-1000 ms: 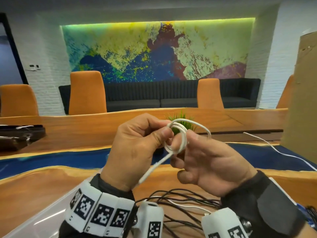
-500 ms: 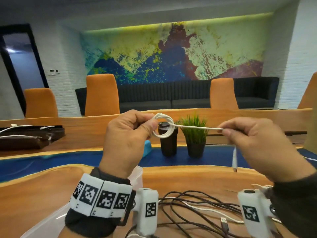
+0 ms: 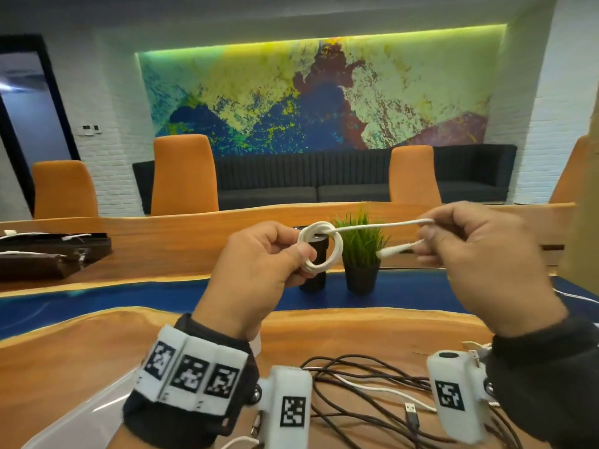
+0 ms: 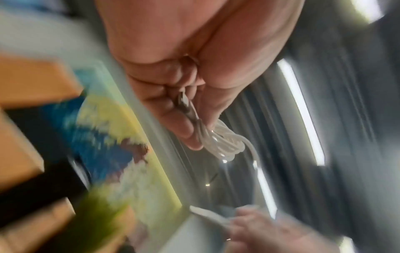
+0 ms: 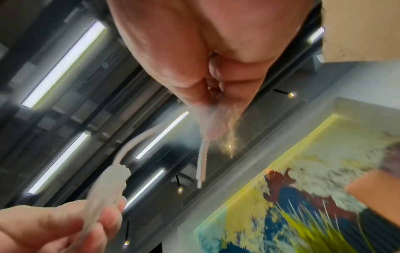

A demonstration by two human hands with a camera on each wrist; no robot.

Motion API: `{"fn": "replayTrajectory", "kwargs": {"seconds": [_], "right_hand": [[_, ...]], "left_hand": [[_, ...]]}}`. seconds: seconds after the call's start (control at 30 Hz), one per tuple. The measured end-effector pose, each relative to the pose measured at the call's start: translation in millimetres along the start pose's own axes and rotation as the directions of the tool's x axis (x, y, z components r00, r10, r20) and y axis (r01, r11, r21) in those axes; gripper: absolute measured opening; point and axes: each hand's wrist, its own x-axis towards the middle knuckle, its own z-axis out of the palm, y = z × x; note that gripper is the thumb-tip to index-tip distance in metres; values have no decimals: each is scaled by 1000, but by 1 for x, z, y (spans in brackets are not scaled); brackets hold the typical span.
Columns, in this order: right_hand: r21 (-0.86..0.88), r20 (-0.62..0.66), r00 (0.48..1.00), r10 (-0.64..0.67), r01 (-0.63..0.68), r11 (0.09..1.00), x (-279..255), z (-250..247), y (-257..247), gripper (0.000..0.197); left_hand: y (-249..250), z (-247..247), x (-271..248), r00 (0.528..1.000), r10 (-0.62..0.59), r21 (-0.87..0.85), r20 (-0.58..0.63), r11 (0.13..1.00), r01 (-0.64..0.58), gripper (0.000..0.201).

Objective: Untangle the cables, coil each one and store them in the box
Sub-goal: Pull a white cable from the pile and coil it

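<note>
Far left edge of table [image 3: 64,361]: dark cases [image 3: 48,254]. Your left hand [image 3: 256,273]: thumb and fingers pinch white coil [image 3: 321,246], held above table. Loose end runs right to your right hand [image 3: 479,264], pinched there, plug [image 3: 393,251] hanging free. Table centre: plant [image 3: 361,254]. Near edge: dark cables [image 3: 356,400], tangled. Box not identifiable.

- My left hand [image 3: 259,270] hides part of the coiled white cable [image 3: 321,251].
- Below my wrists, the tangled dark cables [image 3: 366,413] run off frame.
- Both wrist views are blurred.
</note>
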Motion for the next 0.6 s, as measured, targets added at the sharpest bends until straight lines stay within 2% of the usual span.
{"fn": "replayTrajectory", "kwargs": {"seconds": [0.07, 0.13, 0.17, 0.23, 0.33, 0.43, 0.5, 0.6], "right_hand": [[227, 97, 980, 171, -189, 955, -2, 8, -1, 14], [492, 200, 935, 292, -354, 796, -5, 15, -6, 15], [579, 242, 918, 315, -397, 712, -5, 17, -7, 16], [674, 307, 902, 303, -431, 600, -5, 18, -8, 16], [745, 382, 888, 257, -460, 483, -7, 17, -10, 24], [725, 456, 865, 210, -497, 477, -11, 23, -14, 27], [696, 529, 829, 183, -547, 465, -16, 30, -15, 26], [698, 614, 780, 123, -609, 376, -20, 33, -10, 28]], "left_hand": [[8, 3, -4, 997, -23, -204, 73, 978, 38, 10], [11, 8, -7, 992, 12, -260, 122, 966, 21, 16], [11, 10, -8, 991, 25, -268, 131, 963, 11, 17], [10, 11, -7, 991, 31, -280, 133, 960, 7, 14], [6, 13, -7, 987, 57, -296, 153, 955, -9, 20], [3, 20, -9, 981, 90, -333, 170, 943, -29, 15], [1, 28, -11, 982, 128, -353, 139, 933, -72, 10], [0, 33, -11, 977, 210, -361, 40, 915, -182, 11]]}}
